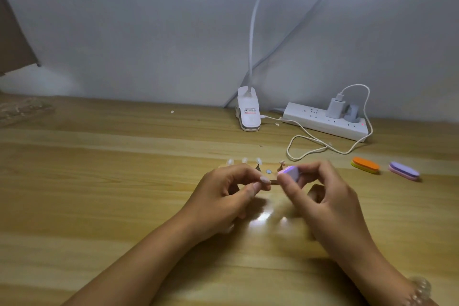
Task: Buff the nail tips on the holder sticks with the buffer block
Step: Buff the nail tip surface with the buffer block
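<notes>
My left hand (232, 190) pinches a thin brown holder stick (274, 182) that points to the right. The nail tip at its end is hidden behind a purple and pink buffer block (289, 172), which my right hand (320, 194) grips between thumb and fingers and holds against the stick's end. Just behind my hands a holder base (268, 171) stands on the wooden table (99, 181) with three pale nail tips (244, 161) on sticks at its left and another stick (282, 164) at its right.
An orange and yellow buffer block (365, 165) and a purple and pink one (404, 170) lie to the right. At the back stand a white clip lamp (248, 113) and a power strip (325, 120) with a charger; its cable (308, 141) loops over the table.
</notes>
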`<state>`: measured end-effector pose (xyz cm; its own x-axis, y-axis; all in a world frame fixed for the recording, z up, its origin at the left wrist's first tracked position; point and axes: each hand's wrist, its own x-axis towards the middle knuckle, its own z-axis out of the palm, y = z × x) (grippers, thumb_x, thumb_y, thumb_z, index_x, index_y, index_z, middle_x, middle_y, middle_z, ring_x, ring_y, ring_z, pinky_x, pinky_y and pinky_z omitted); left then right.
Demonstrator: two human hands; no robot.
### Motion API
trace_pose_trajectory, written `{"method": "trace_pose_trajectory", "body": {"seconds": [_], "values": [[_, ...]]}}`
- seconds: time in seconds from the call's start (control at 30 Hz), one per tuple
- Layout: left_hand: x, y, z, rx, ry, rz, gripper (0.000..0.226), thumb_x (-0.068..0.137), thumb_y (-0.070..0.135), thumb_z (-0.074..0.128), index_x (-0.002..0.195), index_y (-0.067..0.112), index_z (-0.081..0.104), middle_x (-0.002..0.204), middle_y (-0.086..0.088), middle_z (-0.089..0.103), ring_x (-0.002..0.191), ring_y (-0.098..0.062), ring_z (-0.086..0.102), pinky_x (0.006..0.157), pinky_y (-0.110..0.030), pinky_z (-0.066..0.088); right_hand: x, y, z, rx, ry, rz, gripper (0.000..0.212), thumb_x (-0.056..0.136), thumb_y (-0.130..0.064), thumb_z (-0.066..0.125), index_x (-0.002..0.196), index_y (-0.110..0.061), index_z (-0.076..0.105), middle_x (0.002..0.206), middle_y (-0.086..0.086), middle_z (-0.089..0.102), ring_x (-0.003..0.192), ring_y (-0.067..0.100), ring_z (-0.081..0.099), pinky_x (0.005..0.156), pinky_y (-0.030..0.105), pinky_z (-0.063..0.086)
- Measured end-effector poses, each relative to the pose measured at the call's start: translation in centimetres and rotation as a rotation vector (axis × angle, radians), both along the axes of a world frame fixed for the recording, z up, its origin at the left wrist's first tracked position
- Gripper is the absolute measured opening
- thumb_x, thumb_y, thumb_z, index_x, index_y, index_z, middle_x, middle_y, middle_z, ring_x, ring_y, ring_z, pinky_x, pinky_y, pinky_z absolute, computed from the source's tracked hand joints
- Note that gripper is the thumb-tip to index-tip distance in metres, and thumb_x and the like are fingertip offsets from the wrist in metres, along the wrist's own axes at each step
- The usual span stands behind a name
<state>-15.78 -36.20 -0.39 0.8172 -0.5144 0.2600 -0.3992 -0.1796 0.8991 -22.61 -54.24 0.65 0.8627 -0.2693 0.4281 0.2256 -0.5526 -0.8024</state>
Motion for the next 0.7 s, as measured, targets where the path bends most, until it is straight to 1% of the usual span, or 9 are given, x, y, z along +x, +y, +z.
{"method": "trace_pose_trajectory", "body": {"seconds": [0.07,0.13,0.2,0.33,0.37,0.47,0.53,0.6,0.7], "values": [[0.0,0.0,0.1,0.006,-0.003,0.019,0.013,0.097,0.012,0.063,0.097,0.019,0.074,0.099,0.010,0.075,0.056,-0.022,0.061,0.054,-0.042,0.053,0.0,0.0,0.1,0.038,-0.002,0.003,0.040,0.073,-0.061,0.061,0.092,-0.026,0.064,0.083,-0.011,0.064,0.048,0.010,0.049,0.052,0.026,0.039],[0.0,0.1,0.1,0.027,-0.040,0.009,0.016,0.095,0.009,0.064,0.096,0.021,0.074,0.096,0.009,0.075,0.051,-0.012,0.059,0.051,-0.033,0.049,-0.3,0.7,0.0,-0.087,0.008,0.086,0.037,0.082,-0.063,0.061,0.093,-0.028,0.062,0.084,-0.012,0.065,0.050,0.014,0.053,0.051,0.023,0.039],[0.0,0.1,0.0,0.037,-0.059,0.005,0.018,0.093,0.007,0.065,0.095,0.022,0.075,0.088,0.010,0.075,0.048,-0.009,0.055,0.049,-0.032,0.045,-0.5,1.1,-0.2,-0.186,0.023,0.133,0.037,0.081,-0.064,0.062,0.094,-0.030,0.059,0.084,-0.012,0.064,0.052,0.016,0.053,0.052,0.022,0.039],[0.0,-0.1,-0.3,0.094,-0.139,0.038,0.006,0.088,0.017,0.073,0.088,0.023,0.074,0.067,0.022,0.064,0.047,-0.010,0.048,0.051,-0.026,0.036,-0.3,0.5,-0.2,-0.164,0.021,0.038,0.041,0.075,-0.069,0.059,0.088,-0.030,0.059,0.085,-0.014,0.064,0.056,0.014,0.054,0.056,0.029,0.041],[-0.1,-0.1,-0.2,0.106,-0.153,0.038,0.002,0.086,0.021,0.073,0.086,0.024,0.073,0.068,0.023,0.063,0.047,-0.007,0.048,0.051,-0.024,0.036,-0.4,0.7,-0.2,-0.218,0.002,0.038,0.039,0.077,-0.069,0.061,0.088,-0.031,0.058,0.084,-0.015,0.063,0.056,0.014,0.054,0.055,0.026,0.042],[-0.2,0.0,-0.2,0.102,-0.184,0.032,0.012,0.074,0.039,0.063,0.080,0.030,0.069,0.076,0.022,0.065,0.049,-0.004,0.047,0.051,-0.022,0.036,-0.5,1.3,-0.1,-0.336,-0.027,0.094,0.035,0.073,-0.063,0.063,0.088,-0.032,0.055,0.081,-0.014,0.058,0.057,0.013,0.052,0.051,0.015,0.038],[-0.2,-0.1,-0.3,0.121,-0.211,0.033,0.003,0.078,0.037,0.066,0.078,0.035,0.067,0.073,0.022,0.064,0.048,-0.004,0.047,0.052,-0.023,0.035,-0.2,1.0,-0.1,-0.247,-0.004,0.072,0.039,0.072,-0.065,0.067,0.085,-0.030,0.055,0.082,-0.013,0.061,0.056,0.014,0.052,0.052,0.018,0.038],[-0.2,-0.1,-0.5,0.129,-0.237,0.037,0.004,0.081,0.030,0.070,0.079,0.033,0.069,0.070,0.023,0.062,0.048,-0.003,0.048,0.053,-0.022,0.034,0.1,0.5,-0.3,-0.183,-0.005,0.012,0.036,0.073,-0.061,0.069,0.086,-0.030,0.056,0.082,-0.013,0.062,0.056,0.013,0.051,0.054,0.022,0.038],[-0.2,-0.1,-0.4,0.135,-0.231,0.021,0.005,0.077,0.029,0.064,0.080,0.031,0.068,0.078,0.015,0.068,0.050,-0.006,0.048,0.053,-0.027,0.038,-0.4,1.3,-0.3,-0.343,-0.038,0.057,0.032,0.074,-0.058,0.067,0.088,-0.031,0.056,0.080,-0.014,0.058,0.057,0.012,0.051,0.051,0.016,0.037]]}}
